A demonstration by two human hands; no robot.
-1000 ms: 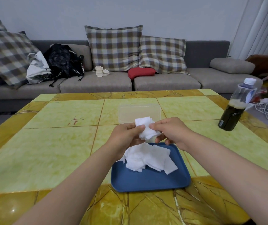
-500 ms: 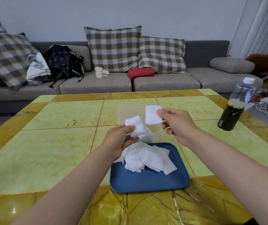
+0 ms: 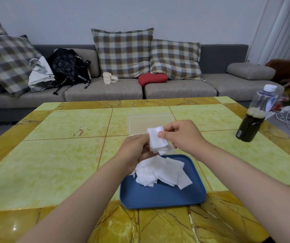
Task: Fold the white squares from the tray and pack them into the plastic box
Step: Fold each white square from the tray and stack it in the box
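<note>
Black cloth bag [image 3: 65, 67] with white letters on its straps sits on the grey sofa [image 3: 105, 92], far beyond the left hand and off to its left. The letters look like "WOIW" and "NWE", but they are bent and hard to read for sure.

The left hand [image 3: 134, 149] is up over the yellow and green stone table [image 3: 61, 155]. Its fingers are curled round a small stack of white squares [image 3: 156, 139] and hold it from the left and from under. The right hand [image 3: 184, 135] is right next to it, so the two hands meet at the stack. The right thumb and fingers pinch the top square near its upper edge. Both hands grip the stack, and it is up in the air, not touching the table.

Just under the hands, on the side near the person, lies a blue plastic tray with rounded corners [image 3: 158, 199]. A loose pile of white squares [image 3: 160, 172] lies in its far half. Just beyond the hands a clear plastic box [image 3: 151, 121] lies on the table, and the hands hide part of it.

Well off to the right of the right hand stands a clear plastic bottle with a white cap and a dark drink [image 3: 251, 123]. It has a small label low down, too small to read.
</note>
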